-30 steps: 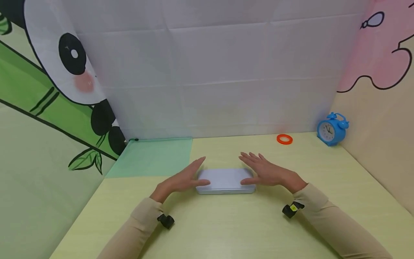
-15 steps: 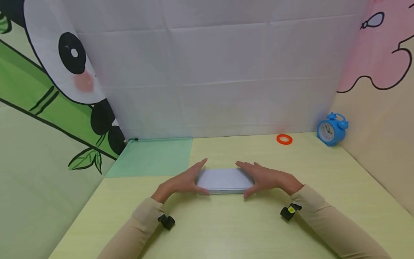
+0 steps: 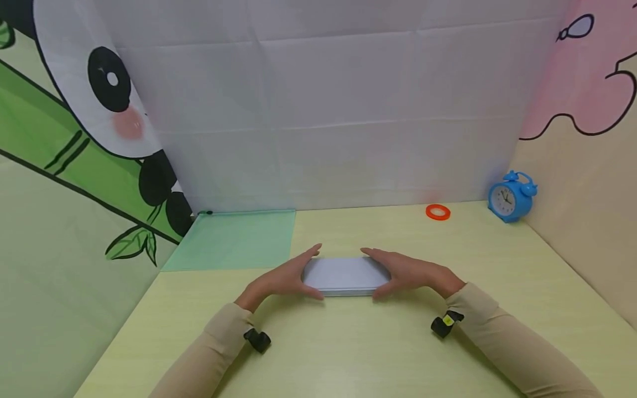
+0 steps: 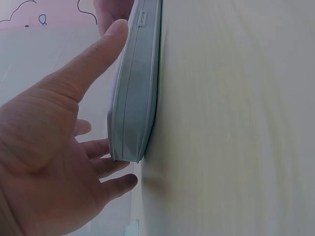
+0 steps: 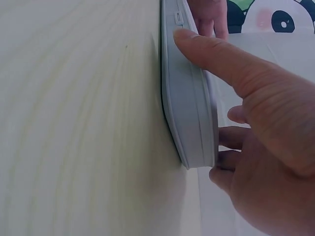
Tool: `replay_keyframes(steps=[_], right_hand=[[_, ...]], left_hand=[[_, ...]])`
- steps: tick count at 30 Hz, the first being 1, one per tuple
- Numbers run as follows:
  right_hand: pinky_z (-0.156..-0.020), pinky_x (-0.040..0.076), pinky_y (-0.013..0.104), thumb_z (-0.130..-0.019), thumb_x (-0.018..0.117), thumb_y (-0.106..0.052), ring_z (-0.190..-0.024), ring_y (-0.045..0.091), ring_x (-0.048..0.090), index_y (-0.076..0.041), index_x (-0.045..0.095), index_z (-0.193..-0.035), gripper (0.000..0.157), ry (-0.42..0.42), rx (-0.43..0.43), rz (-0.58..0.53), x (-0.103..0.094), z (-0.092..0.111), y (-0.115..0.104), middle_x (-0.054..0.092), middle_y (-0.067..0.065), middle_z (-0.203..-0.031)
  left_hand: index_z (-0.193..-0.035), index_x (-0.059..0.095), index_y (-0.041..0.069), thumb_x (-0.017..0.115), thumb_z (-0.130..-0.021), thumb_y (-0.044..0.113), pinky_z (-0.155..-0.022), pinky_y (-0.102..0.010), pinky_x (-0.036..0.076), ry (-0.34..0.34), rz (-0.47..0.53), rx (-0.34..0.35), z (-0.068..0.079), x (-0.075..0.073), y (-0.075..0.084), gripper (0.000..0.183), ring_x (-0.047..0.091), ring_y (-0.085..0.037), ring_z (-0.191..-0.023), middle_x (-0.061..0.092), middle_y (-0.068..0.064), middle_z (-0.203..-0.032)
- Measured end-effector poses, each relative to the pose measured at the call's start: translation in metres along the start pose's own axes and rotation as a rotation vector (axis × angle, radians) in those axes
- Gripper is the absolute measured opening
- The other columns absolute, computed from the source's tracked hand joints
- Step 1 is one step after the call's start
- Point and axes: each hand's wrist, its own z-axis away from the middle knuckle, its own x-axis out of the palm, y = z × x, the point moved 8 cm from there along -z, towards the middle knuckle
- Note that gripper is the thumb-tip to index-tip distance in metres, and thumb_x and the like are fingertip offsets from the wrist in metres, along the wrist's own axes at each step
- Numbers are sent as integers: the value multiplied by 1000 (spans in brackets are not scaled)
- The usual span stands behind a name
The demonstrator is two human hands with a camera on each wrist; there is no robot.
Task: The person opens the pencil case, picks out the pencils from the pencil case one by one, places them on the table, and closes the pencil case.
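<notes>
A flat, light-grey rectangular case (image 3: 345,273) lies on the table between the two hands, with a small latch on its near side (image 5: 179,18). The left hand (image 3: 286,278) holds its left end, thumb along the near side and fingers reaching round behind. In the left wrist view, the left hand (image 4: 59,142) has its thumb tip right at the case's upper edge. The right hand (image 3: 405,272) holds the other end the same way. In the right wrist view, the right hand's thumb (image 5: 206,49) lies over the near side, and its other fingers are partly hidden behind the case.
A blue alarm clock (image 3: 510,198) stands at the back right, with an orange-red ring (image 3: 438,205) to its left. A pale green mat (image 3: 234,243) covers the back left of the table. A white cloth (image 3: 338,110) hangs behind.
The right hand has moved in to the left and its thumb has come down from over the top to the near side. The left thumb has lowered to the near side too. The case stays put.
</notes>
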Motion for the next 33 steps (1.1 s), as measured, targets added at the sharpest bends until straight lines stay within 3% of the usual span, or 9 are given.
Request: replay_keyframes(steps=[9, 17, 33], right_hand=[[-106, 38, 47, -80, 84, -43, -126, 24, 45, -5, 31, -155, 100, 16, -7, -27, 1, 0, 2, 42, 9, -150], [-111, 34, 49, -83, 81, -42, -139, 31, 39, -2, 35, -154, 94, 9, -42, 3, 3, -7, 0, 35, 13, -158], [-109, 37, 48, -82, 82, -41, -138, 32, 41, 4, 41, -149, 91, 42, -64, 43, 0, -7, -2, 41, 17, -153]], left_hand=[[-161, 14, 14, 90, -74, 34, -112, -46, 30, 22, 66, -25, -3, 1, -6, 117, 42, -24, -135, 38, -10, -155], [-161, 15, 13, 90, -74, 33, -110, -47, 32, 27, 106, -15, -2, 1, -12, 117, 45, -23, -131, 41, -6, -151], [-160, 17, 9, 84, -81, 31, -109, -48, 33, 2, -40, 76, -5, 6, -2, 106, 40, -26, -135, 37, -13, -154]])
